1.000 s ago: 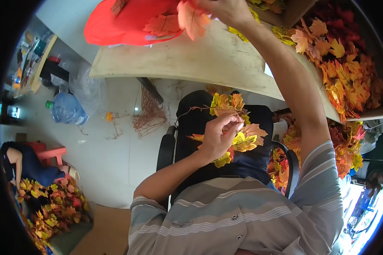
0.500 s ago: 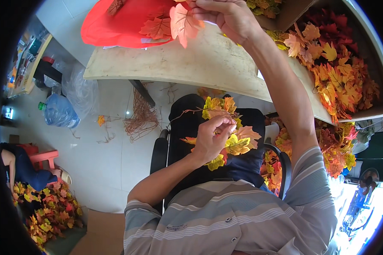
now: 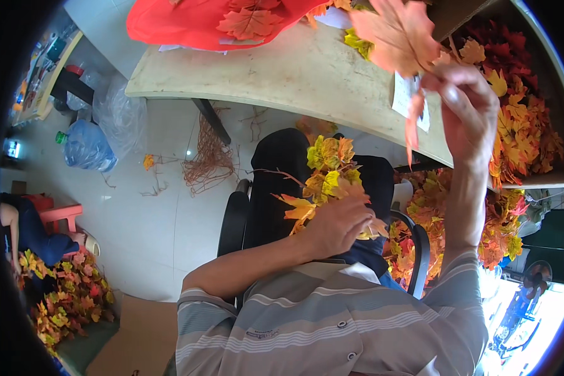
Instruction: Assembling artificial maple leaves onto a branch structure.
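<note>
Across my lap lies an artificial maple-leaf garland (image 3: pixel 324 156) of yellow, orange and pale peach leaves on a thin brown stem. My left hand (image 3: pixel 337 227) is closed around its near end, fingers curled; the exact grip is hidden behind the hand. My right hand (image 3: pixel 470 113) is raised over the table's right part, pinching peach-pink artificial maple leaves (image 3: pixel 400 37) at their base. One large leaf spreads upward, and a narrow folded piece (image 3: pixel 412 122) hangs below the fingers.
A pale table (image 3: pixel 263 75) carries a red bag (image 3: pixel 188 25) with leaves and a cardboard box (image 3: pixel 561 106) of leaves. A chair armrest (image 3: pixel 420 250) flanks me. Brown stems (image 3: pixel 210 163) and a blue water jug (image 3: pixel 89 153) are on the floor. Another person (image 3: pixel 28 232) sits left beside a leaf pile.
My right hand has moved from beside the red bag to the right and nearer me, carrying the peach-pink leaves. My left hand has shifted slightly right and closer to my body.
</note>
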Demonstrator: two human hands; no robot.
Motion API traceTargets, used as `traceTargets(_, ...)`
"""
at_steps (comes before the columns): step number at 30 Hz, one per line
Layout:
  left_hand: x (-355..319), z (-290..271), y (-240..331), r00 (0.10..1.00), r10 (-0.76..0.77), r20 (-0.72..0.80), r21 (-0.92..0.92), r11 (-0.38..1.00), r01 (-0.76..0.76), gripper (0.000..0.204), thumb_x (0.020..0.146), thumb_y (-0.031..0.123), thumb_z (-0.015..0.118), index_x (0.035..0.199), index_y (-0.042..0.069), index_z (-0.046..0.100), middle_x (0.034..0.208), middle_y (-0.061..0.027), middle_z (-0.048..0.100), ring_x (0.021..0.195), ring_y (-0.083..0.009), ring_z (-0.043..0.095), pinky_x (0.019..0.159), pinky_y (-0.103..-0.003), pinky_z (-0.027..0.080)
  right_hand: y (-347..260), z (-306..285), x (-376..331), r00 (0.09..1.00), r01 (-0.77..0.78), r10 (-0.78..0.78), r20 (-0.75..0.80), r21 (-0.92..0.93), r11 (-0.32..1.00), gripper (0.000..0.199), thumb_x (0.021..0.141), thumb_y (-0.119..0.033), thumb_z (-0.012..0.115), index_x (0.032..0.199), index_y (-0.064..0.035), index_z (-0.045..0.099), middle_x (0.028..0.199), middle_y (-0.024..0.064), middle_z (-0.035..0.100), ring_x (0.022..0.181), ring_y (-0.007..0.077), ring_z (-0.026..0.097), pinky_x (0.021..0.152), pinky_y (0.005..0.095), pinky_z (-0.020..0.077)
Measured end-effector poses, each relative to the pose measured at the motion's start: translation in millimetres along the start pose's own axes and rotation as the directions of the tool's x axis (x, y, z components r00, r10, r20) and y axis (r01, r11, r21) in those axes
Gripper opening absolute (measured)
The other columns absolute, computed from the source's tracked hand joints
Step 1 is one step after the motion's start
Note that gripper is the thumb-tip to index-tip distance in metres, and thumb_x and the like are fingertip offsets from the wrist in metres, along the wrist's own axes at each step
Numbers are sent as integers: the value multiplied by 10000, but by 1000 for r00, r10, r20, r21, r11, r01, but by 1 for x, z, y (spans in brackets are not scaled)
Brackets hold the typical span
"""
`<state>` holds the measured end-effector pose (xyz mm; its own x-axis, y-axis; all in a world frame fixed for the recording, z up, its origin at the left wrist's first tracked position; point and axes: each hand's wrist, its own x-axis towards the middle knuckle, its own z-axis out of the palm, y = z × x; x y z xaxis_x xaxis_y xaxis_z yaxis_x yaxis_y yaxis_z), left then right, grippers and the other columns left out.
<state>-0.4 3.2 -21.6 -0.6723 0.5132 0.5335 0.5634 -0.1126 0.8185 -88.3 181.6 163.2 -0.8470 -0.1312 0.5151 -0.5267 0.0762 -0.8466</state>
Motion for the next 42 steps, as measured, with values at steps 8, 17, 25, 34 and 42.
traceTargets(8,-15,10,18,970,82,230,0,996,-84,137,800,72,644,906,-15,644,972,-123,641,965,-264,619,749,-366,542,-9,-14,-73,976,-215,215,-37,-18,976,173,828,-130,704,904,-14,599,766,84,584,691,168,553,646,323,452)
traceTargets(17,7,-3,17,928,-235,289,-240,921,308,131,839,85,641,920,-17,653,905,-95,652,819,-176,645,680,-308,519,-17,3,-141,895,-440,427,-131,-426,791,159,669,123,682,800,32,672,768,125,661,715,176,628,667,267,493)
traceTargets(25,17,-17,19,787,-587,192,-612,555,563,87,877,1,628,945,-53,632,889,-72,659,788,-114,637,736,-234,514,18,11,-178,728,-686,661,-183,-175,707,121,806,24,678,928,22,681,847,68,692,801,75,630,644,190,483)
traceTargets(34,11,-11,22,707,-652,275,-535,508,676,114,885,56,636,950,-37,649,816,-54,665,730,-90,632,716,-214,503,30,22,-196,737,-609,660,-144,280,742,101,793,45,703,890,15,704,817,39,694,724,55,622,642,191,506)
traceTargets(42,16,-12,23,632,-685,363,-499,430,752,127,871,68,632,933,-43,644,763,-65,647,640,-95,601,613,-217,482,43,21,-208,727,-588,681,-86,436,682,143,777,72,705,909,15,704,890,56,695,786,92,647,722,216,532)
